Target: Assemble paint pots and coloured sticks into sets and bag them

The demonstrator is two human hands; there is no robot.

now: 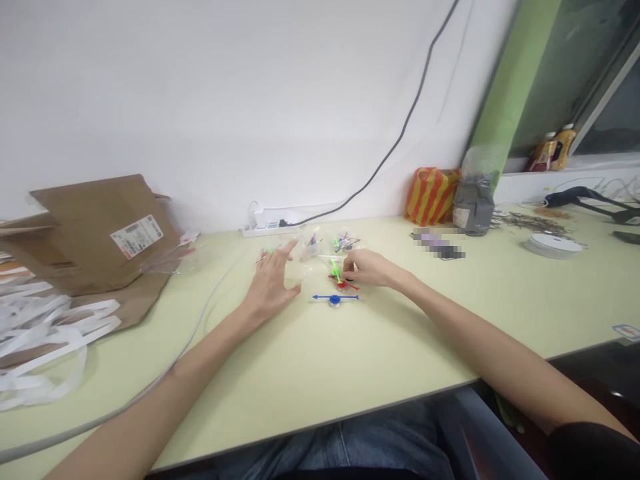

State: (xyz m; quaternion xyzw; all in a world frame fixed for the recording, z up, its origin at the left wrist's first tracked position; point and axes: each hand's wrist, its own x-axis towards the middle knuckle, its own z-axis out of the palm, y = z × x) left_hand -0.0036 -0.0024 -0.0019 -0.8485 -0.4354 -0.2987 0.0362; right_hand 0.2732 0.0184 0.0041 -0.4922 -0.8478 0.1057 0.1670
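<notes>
My left hand [273, 283] is over the table with its thumb and fingers spread, beside a clear plastic bag. Curled in a pinch, my right hand [369, 268] is at a green arrow piece [336, 271] and a red arrow piece [342, 286]; what its fingertips hold is hidden. In front of these lies a blue arrow [335, 299] on a small round clear base, pointing left. Behind the hands are clear bags with small coloured parts, one bag [312, 245] in the middle and another bag [346, 243] to its right.
A power strip [265, 230] sits against the wall, its dark cable [395, 143] running up. On the left are an opened cardboard box [105, 240] and white strapping [45, 333]. At right stand a striped bag [429, 197], a grey bag [474, 207] and a white round spool [553, 245].
</notes>
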